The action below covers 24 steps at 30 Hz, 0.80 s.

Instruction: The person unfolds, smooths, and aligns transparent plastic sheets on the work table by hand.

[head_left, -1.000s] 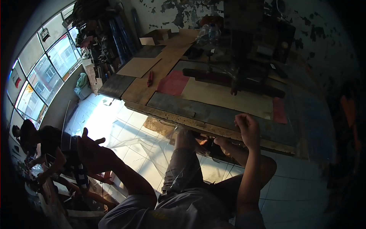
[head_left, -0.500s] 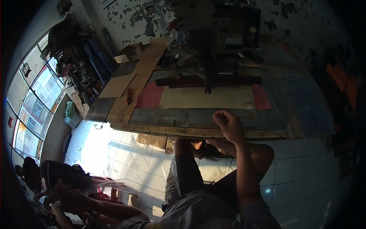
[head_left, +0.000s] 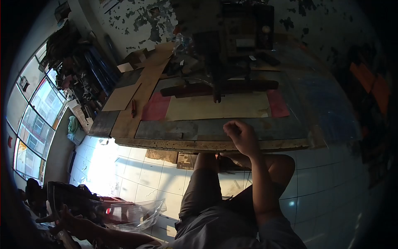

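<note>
My left hand reaches out at the lower left with its fingers apart, and nothing shows in it. Beside that forearm a clear plastic bag hangs or lies loose; I cannot tell which. It is apart from the fingers. My right hand is curled closed over the front edge of the workbench, with nothing visible in it. Beyond it a cream sheet lies across a pink-red sheet on the bench. A dark press bar of a machine sits over their far edge.
A red-handled tool and a cardboard piece lie on the bench's left side. The dark machine rises at the back. Dark cluttered items stand by my left arm. A window is at far left.
The plastic bag, stretched out from my left hand before, now sits loose beside the forearm, away from the fingers. My right hand stays curled near the bench edge. The view has shifted slightly.
</note>
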Available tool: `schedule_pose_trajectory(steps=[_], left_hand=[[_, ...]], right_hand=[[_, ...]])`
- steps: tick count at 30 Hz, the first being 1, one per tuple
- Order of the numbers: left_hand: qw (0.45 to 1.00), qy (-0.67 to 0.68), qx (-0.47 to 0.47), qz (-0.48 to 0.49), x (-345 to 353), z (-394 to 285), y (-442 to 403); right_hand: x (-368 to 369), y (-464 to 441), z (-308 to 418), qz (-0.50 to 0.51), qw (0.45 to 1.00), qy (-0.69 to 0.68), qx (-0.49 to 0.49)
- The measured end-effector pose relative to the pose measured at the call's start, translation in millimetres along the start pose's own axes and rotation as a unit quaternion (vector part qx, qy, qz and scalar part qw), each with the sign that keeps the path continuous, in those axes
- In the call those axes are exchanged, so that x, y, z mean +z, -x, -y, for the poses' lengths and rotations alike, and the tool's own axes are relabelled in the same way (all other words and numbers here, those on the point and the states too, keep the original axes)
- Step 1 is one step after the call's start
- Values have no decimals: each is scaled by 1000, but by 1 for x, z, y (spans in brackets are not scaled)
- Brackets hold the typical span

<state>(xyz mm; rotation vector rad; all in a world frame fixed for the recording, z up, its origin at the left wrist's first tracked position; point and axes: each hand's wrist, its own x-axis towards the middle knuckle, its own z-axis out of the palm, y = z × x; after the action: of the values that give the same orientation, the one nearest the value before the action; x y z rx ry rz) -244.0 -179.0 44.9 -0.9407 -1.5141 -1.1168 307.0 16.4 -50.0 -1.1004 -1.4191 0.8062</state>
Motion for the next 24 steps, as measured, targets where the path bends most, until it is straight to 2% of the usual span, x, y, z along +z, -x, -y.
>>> schedule_pose_trajectory(steps=[13,16,18,20,21,23,24], left_hand=[[999,1,27,26,1,19,-10],[997,-11,67,29,6,23,-20],[991,-32,132,15,15,22,-33],[972,-71,223,-19,24,3,-51],[952,-104,284,-48,24,-32,-75],[948,-101,292,-78,33,-80,-96],[965,-64,241,-74,37,-93,-100]], right_hand=[[2,0,2,-2,1000,12,13],[1,0,0,-4,1000,20,7],[2,0,0,-2,1000,28,6],[2,-1,3,3,999,37,10],[2,0,5,4,999,49,11],[1,0,9,8,997,70,10],[0,-2,7,15,998,66,-2]])
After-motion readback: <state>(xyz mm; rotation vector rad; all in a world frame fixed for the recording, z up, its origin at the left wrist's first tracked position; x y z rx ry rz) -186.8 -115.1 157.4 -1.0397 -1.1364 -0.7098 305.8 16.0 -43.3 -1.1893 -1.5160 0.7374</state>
